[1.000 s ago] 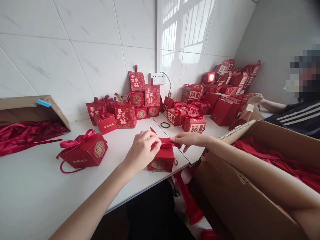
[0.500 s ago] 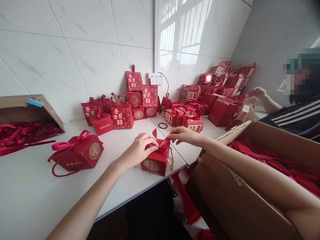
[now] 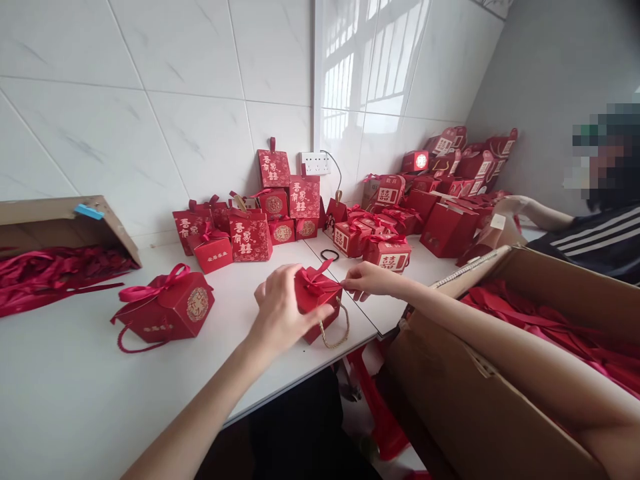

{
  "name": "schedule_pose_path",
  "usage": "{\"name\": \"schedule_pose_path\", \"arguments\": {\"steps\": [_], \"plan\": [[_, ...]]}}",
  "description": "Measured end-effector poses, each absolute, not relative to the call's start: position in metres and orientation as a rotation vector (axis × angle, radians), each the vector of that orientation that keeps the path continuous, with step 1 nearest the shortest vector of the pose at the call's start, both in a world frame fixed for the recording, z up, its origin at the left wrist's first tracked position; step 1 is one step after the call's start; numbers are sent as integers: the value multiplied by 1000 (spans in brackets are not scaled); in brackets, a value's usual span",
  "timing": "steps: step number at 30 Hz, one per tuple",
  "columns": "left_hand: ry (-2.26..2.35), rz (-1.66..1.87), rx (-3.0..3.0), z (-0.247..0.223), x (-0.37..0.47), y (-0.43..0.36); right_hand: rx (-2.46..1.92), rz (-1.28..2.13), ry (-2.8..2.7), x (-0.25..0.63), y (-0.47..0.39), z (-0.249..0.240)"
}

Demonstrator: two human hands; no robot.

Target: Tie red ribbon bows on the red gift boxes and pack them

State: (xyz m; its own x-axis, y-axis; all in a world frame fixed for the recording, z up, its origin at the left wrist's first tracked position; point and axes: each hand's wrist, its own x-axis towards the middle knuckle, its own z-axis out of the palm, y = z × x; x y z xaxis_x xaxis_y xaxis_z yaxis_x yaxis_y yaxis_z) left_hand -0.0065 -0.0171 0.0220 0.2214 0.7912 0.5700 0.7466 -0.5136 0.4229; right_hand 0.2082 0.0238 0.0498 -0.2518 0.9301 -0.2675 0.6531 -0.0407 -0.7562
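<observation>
A small red gift box (image 3: 315, 333) stands near the table's front edge, with a red ribbon bow (image 3: 320, 285) on top and a gold rope handle (image 3: 338, 343) hanging at its near right side. My left hand (image 3: 283, 310) grips the box, thumb along the near side and fingers around the left; its palm hides much of the box. At the box's right, my right hand (image 3: 363, 280) pinches the end of the ribbon between thumb and forefinger. Further left on the table sits another red box (image 3: 170, 309) with a bow and a red cord handle.
Red gift boxes (image 3: 250, 237) stand along the tiled wall, with more piled at the right. A cardboard box of ribbons (image 3: 465, 373) is under my right arm; another carton (image 3: 117, 227) lies far left. A black ring (image 3: 329, 255) lies behind my hands. A co-worker's arm (image 3: 543, 215) is at right.
My left hand has gone from the bow to the box's side and now grips it. The box has turned, bringing the rope handle forward. My right hand still pinches the ribbon end.
</observation>
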Motion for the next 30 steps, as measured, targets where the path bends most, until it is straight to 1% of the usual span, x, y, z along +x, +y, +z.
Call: {"name": "schedule_pose_path", "arguments": {"steps": [3, 7, 11, 13, 21, 25, 30], "plan": [[1513, 1002, 2479, 15, -5, -25, -1699, 1148, -1951, 208, 23, 52], [1498, 972, 2451, 14, -24, -13, -1684, 1171, -2006, 208, 21, 52], [1563, 956, 2281, 14, -42, 7, -1585, 1201, -2101, 207, 21, 49], [1546, 970, 2181, 11, -45, 18, -1512, 1223, -2156, 205, 20, 48], [1222, 1099, 1737, 7, -28, 65, -1316, 1345, -2262, 205, 14, 50], [1203, 1189, 1691, 11, -15, 60, -1298, 1386, -2264, 204, 11, 49], [1323, 1215, 1747, 12, -3, 45, -1311, 1353, -2317, 203, 9, 52]]}}
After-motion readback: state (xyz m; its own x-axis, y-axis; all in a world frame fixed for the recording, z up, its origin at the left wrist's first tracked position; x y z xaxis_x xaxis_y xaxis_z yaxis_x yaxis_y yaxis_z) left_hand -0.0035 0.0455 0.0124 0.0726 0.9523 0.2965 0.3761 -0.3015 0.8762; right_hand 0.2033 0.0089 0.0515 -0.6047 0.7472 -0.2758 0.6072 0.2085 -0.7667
